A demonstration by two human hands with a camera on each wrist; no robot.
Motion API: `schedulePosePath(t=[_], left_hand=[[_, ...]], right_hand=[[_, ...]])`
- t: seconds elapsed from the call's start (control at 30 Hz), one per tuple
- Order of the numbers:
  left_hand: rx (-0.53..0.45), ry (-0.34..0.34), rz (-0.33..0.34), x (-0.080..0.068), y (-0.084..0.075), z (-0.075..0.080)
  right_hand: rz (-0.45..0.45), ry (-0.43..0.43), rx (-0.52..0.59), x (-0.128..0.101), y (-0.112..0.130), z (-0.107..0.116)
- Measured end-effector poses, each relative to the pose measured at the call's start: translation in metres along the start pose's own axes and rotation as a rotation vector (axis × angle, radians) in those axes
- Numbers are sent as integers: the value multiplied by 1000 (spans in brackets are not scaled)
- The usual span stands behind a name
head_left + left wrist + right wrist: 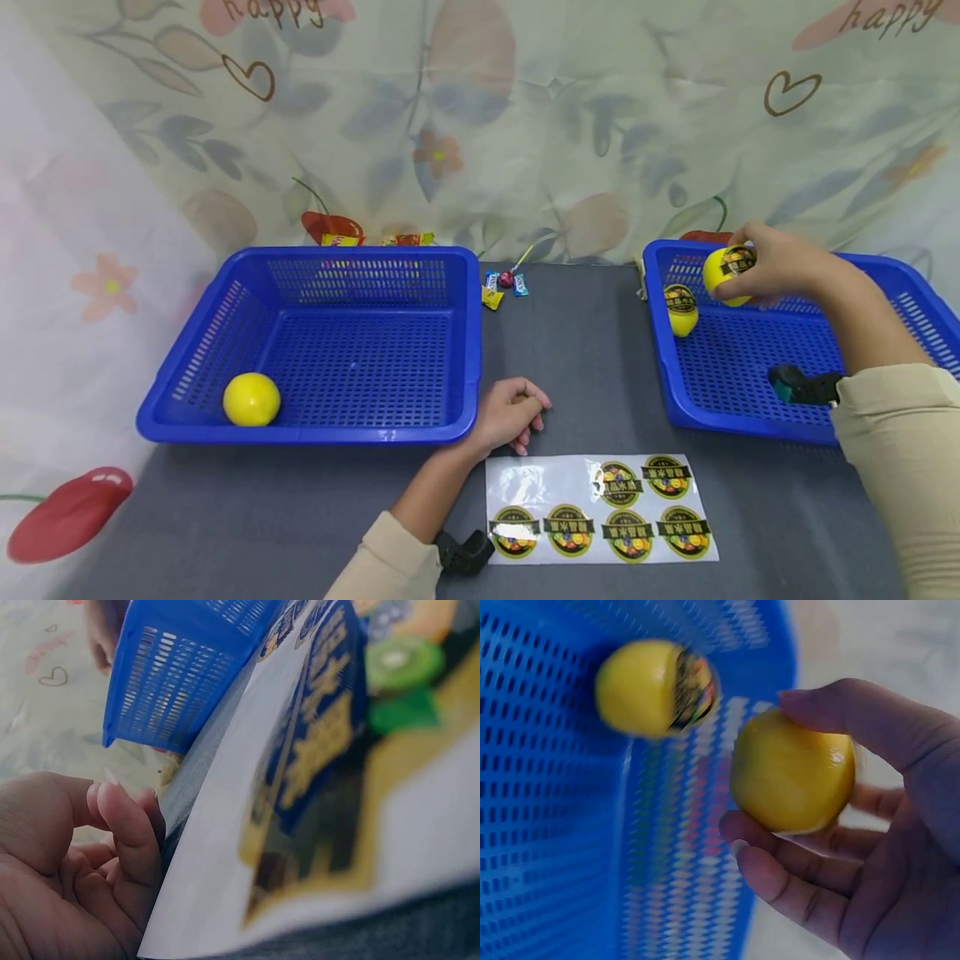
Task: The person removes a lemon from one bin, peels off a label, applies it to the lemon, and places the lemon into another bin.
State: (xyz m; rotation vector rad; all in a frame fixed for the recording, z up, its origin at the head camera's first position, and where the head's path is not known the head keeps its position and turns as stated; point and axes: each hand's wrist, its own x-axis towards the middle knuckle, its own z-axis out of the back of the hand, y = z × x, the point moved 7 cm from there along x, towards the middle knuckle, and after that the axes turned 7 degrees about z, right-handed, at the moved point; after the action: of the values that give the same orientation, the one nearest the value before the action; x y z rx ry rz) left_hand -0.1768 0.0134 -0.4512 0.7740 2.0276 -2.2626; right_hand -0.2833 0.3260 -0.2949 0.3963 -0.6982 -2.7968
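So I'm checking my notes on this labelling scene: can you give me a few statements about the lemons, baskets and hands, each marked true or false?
1. The right hand holds a stickered lemon over the right basket. True.
2. The left basket holds three lemons. False: only one plain lemon lies in it.
3. The left hand grips a lemon. False: it rests on the table by the sticker sheet, holding nothing.
4. Another labelled lemon lies in the right basket. True.
5. The sticker sheet is full. False: two places are bare.
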Motion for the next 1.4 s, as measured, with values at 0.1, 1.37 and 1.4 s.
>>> schedulePosePath(t=[0.1, 1.37, 1.4], left_hand=[[7, -4, -8, 0, -1, -1], [106, -27, -48, -5, -5, -1], [111, -27, -52, -5, -5, -2]], right_hand=[[-16, 60, 51, 7, -20, -11], [-71, 244, -10, -8, -43, -19], [-36, 224, -56, -11, -35, -15]])
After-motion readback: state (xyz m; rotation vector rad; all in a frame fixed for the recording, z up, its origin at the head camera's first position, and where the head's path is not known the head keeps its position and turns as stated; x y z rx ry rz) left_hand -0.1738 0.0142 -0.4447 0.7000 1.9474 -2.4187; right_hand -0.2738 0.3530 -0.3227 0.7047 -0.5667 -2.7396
